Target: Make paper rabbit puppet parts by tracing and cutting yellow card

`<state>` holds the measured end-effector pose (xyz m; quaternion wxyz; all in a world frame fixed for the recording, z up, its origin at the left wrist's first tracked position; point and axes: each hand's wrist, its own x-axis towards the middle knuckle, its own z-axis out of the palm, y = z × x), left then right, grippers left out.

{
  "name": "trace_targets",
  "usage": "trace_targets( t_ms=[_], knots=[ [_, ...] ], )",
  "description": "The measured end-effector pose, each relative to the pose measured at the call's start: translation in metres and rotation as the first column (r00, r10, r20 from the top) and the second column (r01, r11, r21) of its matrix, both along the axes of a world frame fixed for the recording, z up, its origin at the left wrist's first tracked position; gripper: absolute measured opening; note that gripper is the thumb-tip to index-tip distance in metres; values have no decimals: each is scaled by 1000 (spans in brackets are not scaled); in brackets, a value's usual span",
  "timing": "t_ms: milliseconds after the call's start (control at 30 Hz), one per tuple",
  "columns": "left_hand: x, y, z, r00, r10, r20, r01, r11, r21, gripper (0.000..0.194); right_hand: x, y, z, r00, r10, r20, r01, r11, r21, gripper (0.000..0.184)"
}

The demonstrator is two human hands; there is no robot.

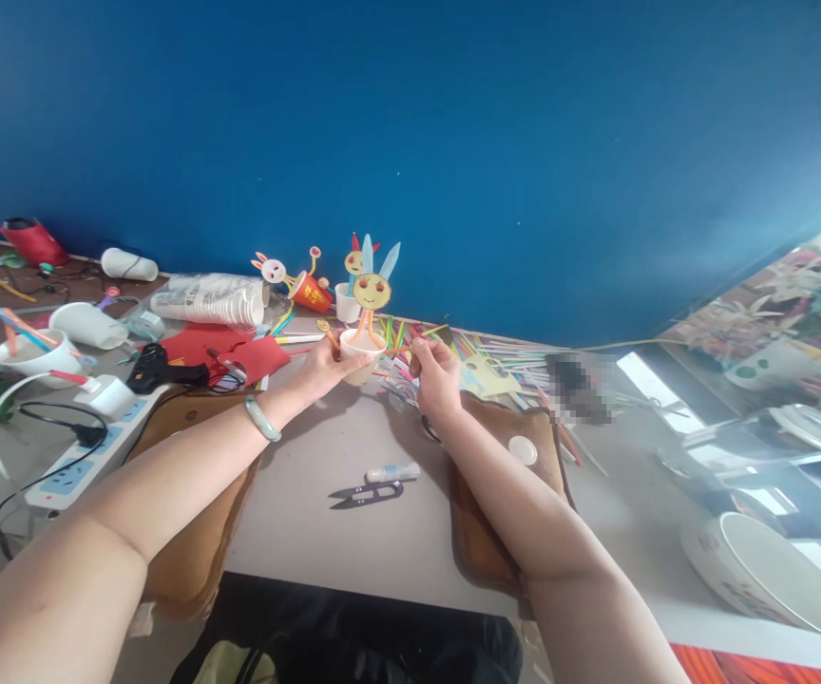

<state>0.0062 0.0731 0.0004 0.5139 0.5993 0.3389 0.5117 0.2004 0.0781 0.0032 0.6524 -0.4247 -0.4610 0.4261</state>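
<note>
My left hand [326, 369] is wrapped round a white paper cup [362, 348]. From the cup rises a round yellow smiling face [372, 292] with two light-blue ears, on orange stems. A short orange arm with a small round yellow face [323, 325] sticks out on the cup's left. At the cup's right side, my right hand [436, 372] pinches a thin orange strip [397, 352], its fingers closed. Whether the strip is joined to the cup is too small to tell. Below the hands lie black thread snips [366, 494] and a white tube with a blue label [391, 473].
Behind stand a red-eared figure [354, 263] in a cup and a tilted red cup figure [311, 291]. To the left are a glue gun [164, 369], stacked cups [207, 300] and a power strip [89, 456]. Brown cushions [193, 494] lie under my forearms; a white bowl [767, 575] is right.
</note>
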Motion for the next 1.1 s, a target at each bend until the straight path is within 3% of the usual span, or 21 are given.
trace_targets(
  t_ms=[267, 533, 733, 1100],
  knots=[
    [0, 2, -2, 1000, 10, 13, -10, 1000, -8, 59, -1, -1, 3, 998, 39, -49, -42, 997, -65, 40],
    [0, 8, -10, 996, 43, 83, -39, 998, -49, 62, -1, 2, 3, 983, 94, -160, -121, 979, -165, 51],
    [-1, 7, -7, 998, 10, 59, -10, 1000, -10, 59, -2, -1, 0, 995, 76, -65, -82, 991, -107, 47],
    [0, 2, -2, 999, -17, 40, 18, 1000, -12, 56, -4, -3, 0, 997, 60, -58, -61, 998, -25, 49]
  ],
)
